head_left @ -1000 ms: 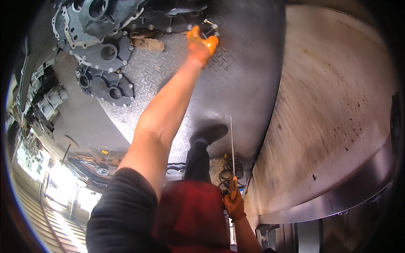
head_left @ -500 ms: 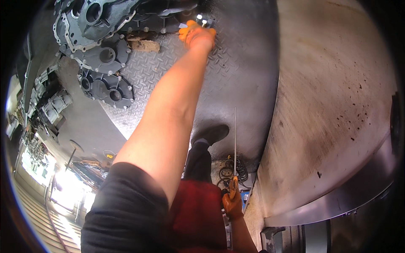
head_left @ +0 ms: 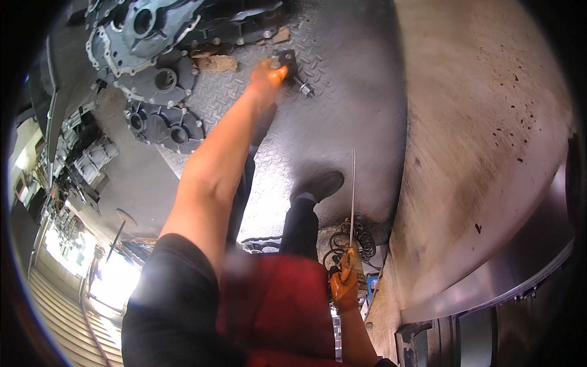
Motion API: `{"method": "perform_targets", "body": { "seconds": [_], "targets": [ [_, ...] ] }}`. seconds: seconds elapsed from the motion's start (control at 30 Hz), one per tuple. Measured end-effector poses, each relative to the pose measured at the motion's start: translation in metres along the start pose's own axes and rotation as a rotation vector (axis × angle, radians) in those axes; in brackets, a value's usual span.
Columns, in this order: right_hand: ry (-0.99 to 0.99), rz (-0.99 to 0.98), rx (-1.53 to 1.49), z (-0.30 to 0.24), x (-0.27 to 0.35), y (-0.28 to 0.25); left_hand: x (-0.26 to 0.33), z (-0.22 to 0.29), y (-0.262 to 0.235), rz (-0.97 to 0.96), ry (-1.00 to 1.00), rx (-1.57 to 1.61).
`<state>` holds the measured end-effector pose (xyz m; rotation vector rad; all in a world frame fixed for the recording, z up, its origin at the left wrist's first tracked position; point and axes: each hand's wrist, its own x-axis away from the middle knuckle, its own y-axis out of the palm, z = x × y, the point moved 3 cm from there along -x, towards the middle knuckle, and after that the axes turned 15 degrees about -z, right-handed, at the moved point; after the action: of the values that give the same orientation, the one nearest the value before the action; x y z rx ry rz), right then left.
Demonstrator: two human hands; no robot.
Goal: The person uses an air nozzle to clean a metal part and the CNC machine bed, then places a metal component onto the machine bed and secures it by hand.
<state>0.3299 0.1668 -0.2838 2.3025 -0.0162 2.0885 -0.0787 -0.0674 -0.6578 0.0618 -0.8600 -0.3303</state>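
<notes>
My left hand (head_left: 266, 78), in an orange glove, reaches far out over the diamond-plate floor. Its fingers are closed on a dark metal bracket (head_left: 287, 62) with holes in it. From that bracket sticks out a shiny bolt (head_left: 305, 89). Close to my body on the right, my right hand (head_left: 344, 289), also gloved in orange, is wrapped round the handle of an air blow gun (head_left: 353, 202). The gun's long, thin nozzle points away from me. A black coiled hose (head_left: 365, 240) lies beside it.
Dark cast metal housings (head_left: 162, 79) with round openings stand at the far left, with wood blocks (head_left: 215, 63) beside them. A large curved tan surface (head_left: 477, 153) fills the right side. My shoe (head_left: 324, 185) is on the metal floor (head_left: 361, 73).
My left hand has come nearer with the bracket, which now shows clearly with its bolt. My right hand still holds the air blow gun. The whole view has shifted slightly.
</notes>
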Motion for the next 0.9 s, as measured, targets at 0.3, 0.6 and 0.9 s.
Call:
{"method": "perform_targets", "body": {
  "seconds": [0.3,0.6,0.9],
  "targets": [
    [-0.136,0.008,0.345,-0.011,0.065,-0.011,0.269,0.053,0.033,-0.416,-0.248,0.792],
    [-0.198,0.158,0.172,-0.009,0.214,-0.052,0.460,0.252,0.221,-0.616,-0.352,0.495],
    [-0.403,0.365,-0.107,0.054,0.326,-0.089,0.401,0.407,0.446,-0.640,-0.112,0.427]
  ]
}}
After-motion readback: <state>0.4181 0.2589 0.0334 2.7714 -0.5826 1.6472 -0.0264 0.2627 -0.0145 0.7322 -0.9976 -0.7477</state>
